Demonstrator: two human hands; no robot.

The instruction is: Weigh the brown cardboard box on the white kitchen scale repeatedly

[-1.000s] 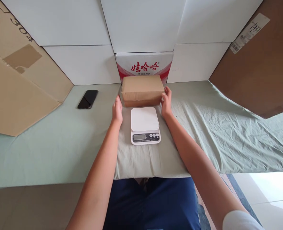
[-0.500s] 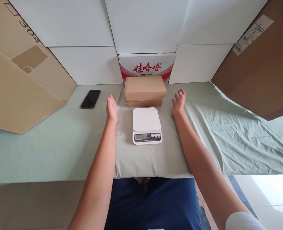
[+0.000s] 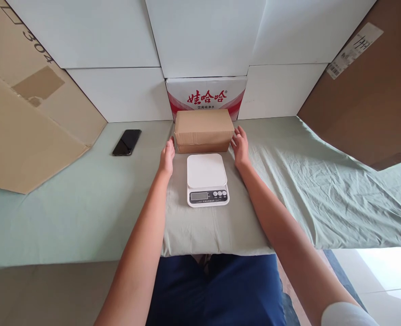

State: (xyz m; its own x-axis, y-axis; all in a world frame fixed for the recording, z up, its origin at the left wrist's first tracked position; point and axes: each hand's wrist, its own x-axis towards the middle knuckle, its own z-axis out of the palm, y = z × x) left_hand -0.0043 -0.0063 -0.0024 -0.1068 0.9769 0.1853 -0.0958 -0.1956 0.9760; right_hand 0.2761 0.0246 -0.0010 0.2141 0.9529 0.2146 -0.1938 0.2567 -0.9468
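A closed brown cardboard box (image 3: 204, 129) sits at the back middle of the cloth-covered table. Just off its left end is my left hand (image 3: 167, 155), open, with the fingers stretched forward. My right hand (image 3: 240, 146) is at the box's right end, open, its fingers slightly bent; whether they touch the cardboard I cannot tell. Between my forearms, directly in front of the box, lies a white kitchen scale (image 3: 207, 172) with a bare platform. Its display (image 3: 199, 196) looks blank, and round buttons sit beside it.
A black phone (image 3: 127, 142) lies to the left. Behind the brown box stands a white and red printed carton (image 3: 207, 93) against white panels (image 3: 115, 93). Large cardboard sheets (image 3: 33, 127) flank the left side, with another large brown carton (image 3: 366, 90) on the right. The green cloth (image 3: 322, 181) is wrinkled at right.
Both hands have moved inward, toward the two ends of the brown box. Box, scale and phone stay in place; the view has shifted slightly.
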